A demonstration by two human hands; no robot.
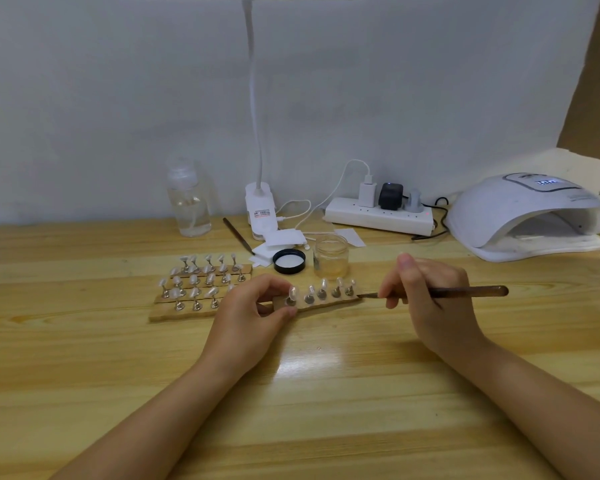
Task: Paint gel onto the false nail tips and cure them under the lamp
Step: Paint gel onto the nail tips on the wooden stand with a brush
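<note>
Five nail tips (pixel 323 284) stand on metal pegs along a wooden strip (pixel 321 301) at the centre of the frame, on the desk (pixel 326 375). The left hand (pixel 253 313) pinches the strip's left end between thumb and fingers. The right hand (pixel 426 292) grips a brush (pixel 465 291), fingers curled around the handle.

The strip's long axis runs left to right, rising slightly toward the right. The brush lies nearly along the same line, bristle end pointing left at the strip's right end, handle pointing right.

Risks, as judged:
- A loose pinch could let the strip tip and the pegs topple.
- The brush wrist could smear wet gel on neighbouring tips.
- The open jar (pixel 330 254), just behind the strip, could be knocked over.
- The lamp (pixel 530 216) sits at the right of the frame; tilting the strip in transit could shed tips.
</note>
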